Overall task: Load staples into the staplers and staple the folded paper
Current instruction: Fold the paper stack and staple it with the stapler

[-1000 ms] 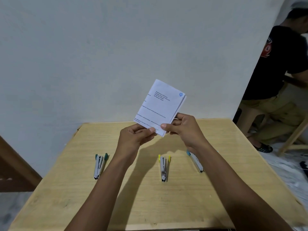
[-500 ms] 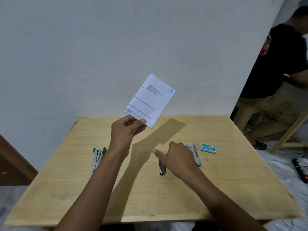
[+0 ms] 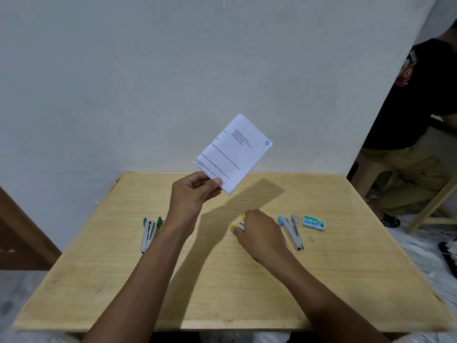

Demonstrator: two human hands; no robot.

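Just above the far edge of the bench point(image 3: 222, 293), at the centre of the frame, your left hand point(image 3: 195, 194) pinches the folded paper point(image 3: 233, 152) by its lower corner. Your thumb is on the printed face, and the sheet tilts up toward the wall, clear of the wood. Lower and to the right, your right hand point(image 3: 259, 229) is curled over the yellow-tipped stapler point(image 3: 238, 225), fingers and thumb closed round its body. Only its yellow ends show past your fingers, and it seems to rest on the bench.

The green-tipped stapler point(image 3: 149, 231) lies apart at the left. The blue-tipped stapler point(image 3: 290, 231) lies just right of your right hand. The staple box point(image 3: 313, 222) is beside that stapler, and a small loose staple strip point(image 3: 311, 239) lies just below the box.

The step in hand looks like picking up the yellow one to staple the sheet. Take it by the middle of its body, so your thumb can press the top arm while your fingers brace the base. Whether it is loaded cannot be seen, so check before you squeeze. Bring the paper's folded layers squarely into the mouth, edges aligned. Hold the paper close to where the staple goes, so the layers do not slide, and keep your left thumb out of the mouth.
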